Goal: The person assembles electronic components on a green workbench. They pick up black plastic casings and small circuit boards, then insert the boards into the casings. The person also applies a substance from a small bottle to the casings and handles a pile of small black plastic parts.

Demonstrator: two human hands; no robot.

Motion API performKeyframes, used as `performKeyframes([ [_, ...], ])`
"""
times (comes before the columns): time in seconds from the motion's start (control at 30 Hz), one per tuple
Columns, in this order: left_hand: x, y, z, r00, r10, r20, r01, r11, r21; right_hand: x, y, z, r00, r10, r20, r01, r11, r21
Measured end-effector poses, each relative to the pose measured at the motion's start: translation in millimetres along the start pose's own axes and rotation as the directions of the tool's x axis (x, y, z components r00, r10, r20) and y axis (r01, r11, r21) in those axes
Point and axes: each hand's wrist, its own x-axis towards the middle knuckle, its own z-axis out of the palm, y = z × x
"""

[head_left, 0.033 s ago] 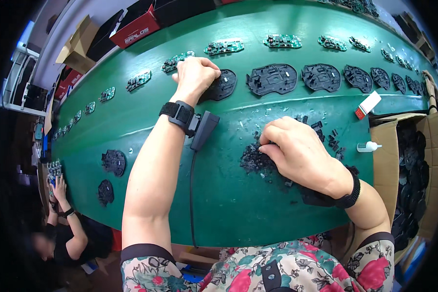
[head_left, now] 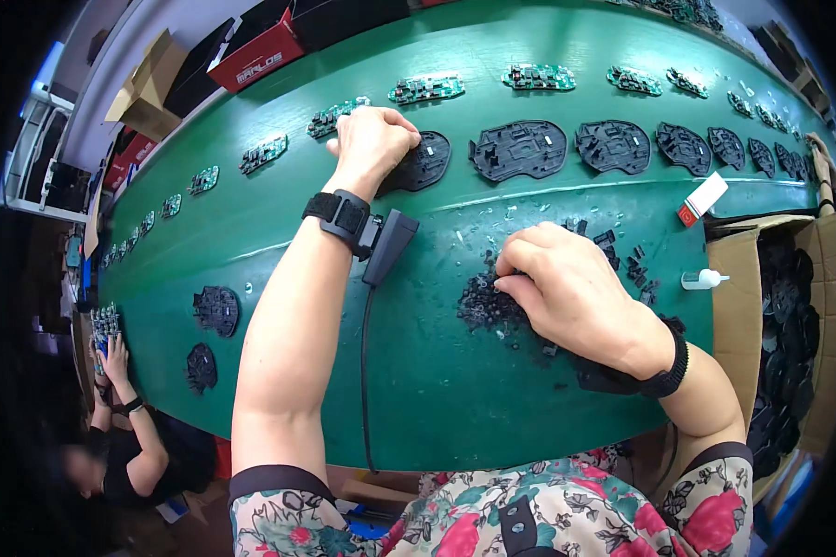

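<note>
My left hand (head_left: 372, 147) rests over the left edge of a black plastic mouse base (head_left: 430, 160), its fingers bent and pressed together. What those fingers hold, if anything, is hidden. Just beyond that hand lies a green circuit board (head_left: 329, 118). My right hand (head_left: 567, 292) pinches thumb and forefinger together above a heap of small black parts (head_left: 481, 306). Whatever sits between these fingertips is too small to make out. To the right, more mouse bases (head_left: 518, 151) continue in a row, with a row of circuit boards (head_left: 539, 78) behind them.
A cable (head_left: 366, 381) hangs from the device on my left wrist. Two black shells (head_left: 217, 311) lie at left. On the right are a small white box (head_left: 703, 199), a dropper bottle (head_left: 705, 279) and a carton (head_left: 736, 306) of black shells. Co-workers' hands (head_left: 113, 360) show at both sides.
</note>
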Motion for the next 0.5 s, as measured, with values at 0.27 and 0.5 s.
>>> performKeyframes([
  [0.27,10.5,8.4,3.0,0.997,-0.067,-0.045,0.074,0.982,0.176,-1.5,-2.0,-1.1,1.000,0.004,-0.001,-0.004,1.000,0.001],
  [0.5,5.1,18.8,6.4,0.974,-0.226,-0.004,0.226,0.971,0.082,-6.1,-3.5,-6.5,1.000,0.011,-0.022,-0.011,1.000,0.009],
])
